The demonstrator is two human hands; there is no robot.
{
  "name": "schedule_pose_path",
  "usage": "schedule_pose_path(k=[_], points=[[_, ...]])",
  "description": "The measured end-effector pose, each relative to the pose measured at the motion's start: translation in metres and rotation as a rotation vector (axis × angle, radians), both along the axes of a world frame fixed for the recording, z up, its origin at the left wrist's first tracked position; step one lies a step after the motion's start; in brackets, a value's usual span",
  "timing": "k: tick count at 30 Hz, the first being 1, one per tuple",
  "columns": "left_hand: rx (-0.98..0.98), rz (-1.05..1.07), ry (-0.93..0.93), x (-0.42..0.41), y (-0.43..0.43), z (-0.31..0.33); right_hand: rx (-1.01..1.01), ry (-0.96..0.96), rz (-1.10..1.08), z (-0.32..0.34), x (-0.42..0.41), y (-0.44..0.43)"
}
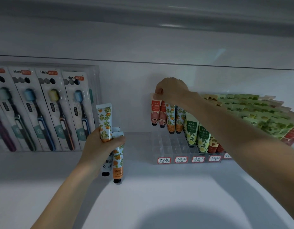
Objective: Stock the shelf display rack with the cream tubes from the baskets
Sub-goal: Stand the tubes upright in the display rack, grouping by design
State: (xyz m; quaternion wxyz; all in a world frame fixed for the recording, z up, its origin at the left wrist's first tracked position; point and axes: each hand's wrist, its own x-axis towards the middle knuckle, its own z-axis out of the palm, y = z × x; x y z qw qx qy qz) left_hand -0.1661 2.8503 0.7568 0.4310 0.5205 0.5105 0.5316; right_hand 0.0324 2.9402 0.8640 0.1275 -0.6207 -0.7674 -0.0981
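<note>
Left hand (100, 144) grips a bundle of orange-print cream tubes (105, 123) over the shelf (159, 187); right hand (171, 90) pinches a red tube (154, 111) at the rear left corner of the display rack (164, 143).

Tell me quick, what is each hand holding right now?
Left hand: closed on a bunch of orange-print cream tubes.
Right hand: pinching the top of a pink tube at the display rack back row.
</note>
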Motion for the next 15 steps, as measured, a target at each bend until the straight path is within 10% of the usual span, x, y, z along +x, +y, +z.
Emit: schedule_pose_path(k=[15], points=[[-0.011, -0.010, 0.042, 0.0026, -0.0022, 0.0001, -0.088, -0.069, -0.011, 0.0061, -0.0049, 0.0038]])
